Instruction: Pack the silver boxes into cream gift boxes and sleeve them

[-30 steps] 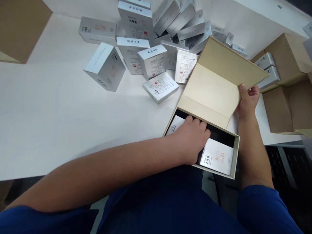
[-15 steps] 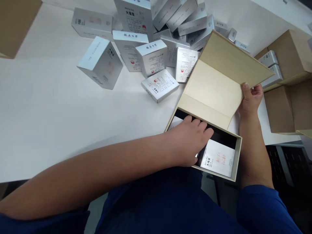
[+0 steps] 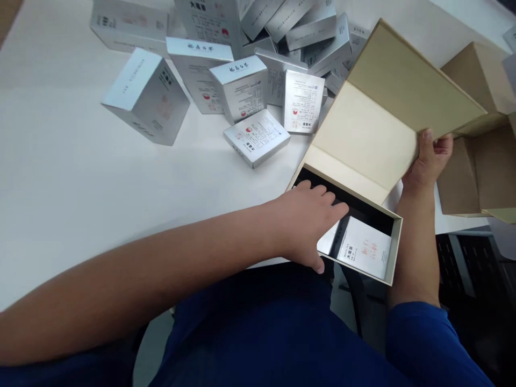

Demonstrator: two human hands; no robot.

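Note:
An open cream gift box (image 3: pixel 397 251) with a black lining lies near the table's front edge. Inside it, on the right, is a white tea box (image 3: pixel 366 247) with orange print; another white box (image 3: pixel 327 239) is partly covered by my left hand (image 3: pixel 308 223). That hand is over the left part of the gift box, fingers apart and thumb out past the front rim. My right hand (image 3: pixel 429 156) pinches the edge of the raised lid (image 3: pixel 411 80) between thumb and fingers.
Several silver-white cartons (image 3: pixel 237 86) stand and lie across the back of the white table (image 3: pixel 72 161), some piled up. One carton (image 3: pixel 147 97) stands apart at the left. Open brown cardboard boxes (image 3: pixel 479 166) are at the right.
The thumb of my left hand has come out of the gift box to its front rim, uncovering more of the white box beneath. The view has shifted, and my right hand still holds the lid.

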